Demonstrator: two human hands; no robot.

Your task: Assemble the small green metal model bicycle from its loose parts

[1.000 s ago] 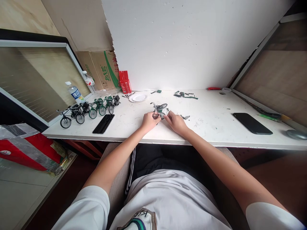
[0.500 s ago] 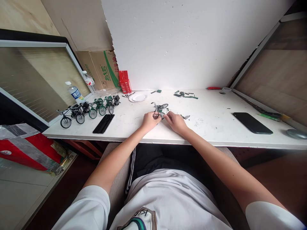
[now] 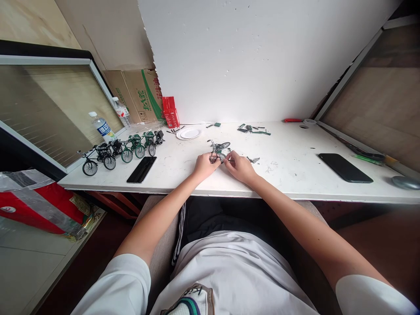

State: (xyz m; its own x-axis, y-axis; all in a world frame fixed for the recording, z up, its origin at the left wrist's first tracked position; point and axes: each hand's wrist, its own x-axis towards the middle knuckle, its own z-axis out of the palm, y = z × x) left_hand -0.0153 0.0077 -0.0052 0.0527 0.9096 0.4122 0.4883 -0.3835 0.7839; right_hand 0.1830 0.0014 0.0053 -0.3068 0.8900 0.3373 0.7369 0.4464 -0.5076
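Observation:
A small model bicycle (image 3: 223,145) with dark thin-spoked wheels and a bit of green lies tilted on the white table (image 3: 170,175) in front of me. My left hand (image 3: 206,165) is closed around its near wheel side, fingertips pinching it. My right hand (image 3: 240,166) is at the bicycle's right, thumb and forefinger pinched together close to the wheel; whatever sits between those fingertips is too small to make out. Just right of that hand lie some loose dark parts (image 3: 253,160).
Several finished model bicycles (image 3: 108,157) stand at the left, near a phone (image 3: 141,169) and a bottle (image 3: 102,127). White plates (image 3: 188,133), green and black parts (image 3: 254,129) and a red box (image 3: 170,112) lie at the back. Another phone (image 3: 345,168) is on the right.
My right hand's fingers have shifted slightly, with the forefinger raised and bent a little more beside the wheel. My left hand and the bicycle have hardly moved.

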